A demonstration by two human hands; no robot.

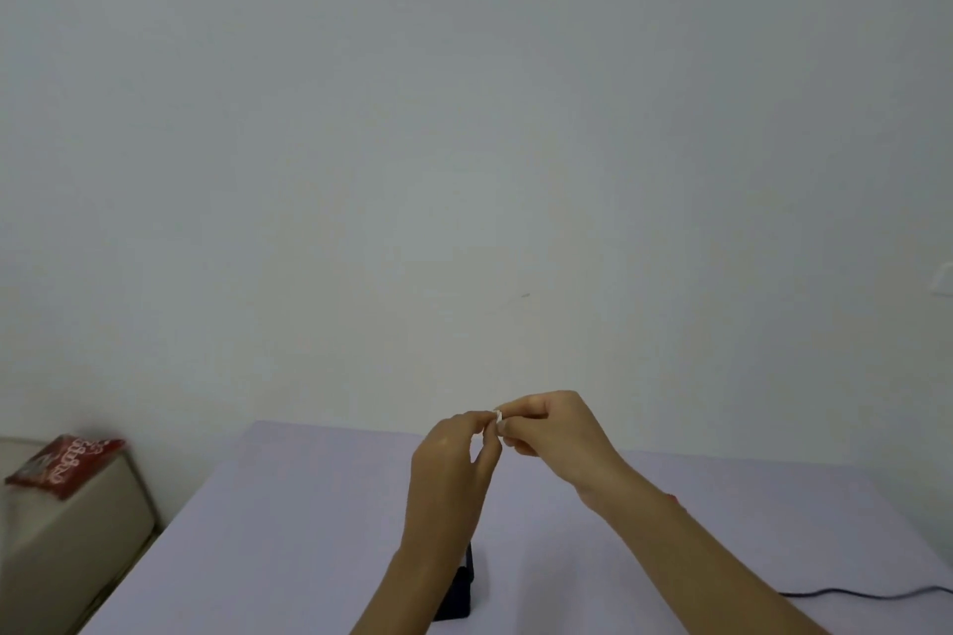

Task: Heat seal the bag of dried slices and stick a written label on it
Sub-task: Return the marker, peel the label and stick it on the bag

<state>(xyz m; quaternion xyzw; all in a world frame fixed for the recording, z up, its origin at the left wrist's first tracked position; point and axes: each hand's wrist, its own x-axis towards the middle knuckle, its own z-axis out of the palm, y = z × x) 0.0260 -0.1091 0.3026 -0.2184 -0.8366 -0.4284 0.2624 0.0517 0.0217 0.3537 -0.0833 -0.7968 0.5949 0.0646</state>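
Both hands are raised above the lilac table (289, 521), fingertips meeting. Between them is a small white piece, probably the label (498, 417), pinched by the fingertips of my left hand (454, 459) and of my right hand (552, 428). It is mostly hidden by the fingers, so I cannot tell whether anything is written on it. Below my left forearm a dark blue box-like device (460, 593) stands on the table, largely covered by the arm. The bag of dried slices is not in view.
A black cable (866, 593) runs across the table at the lower right. At the far left, a red printed packet (64, 464) lies on a beige cushioned seat (67, 541). A plain pale wall fills the upper view.
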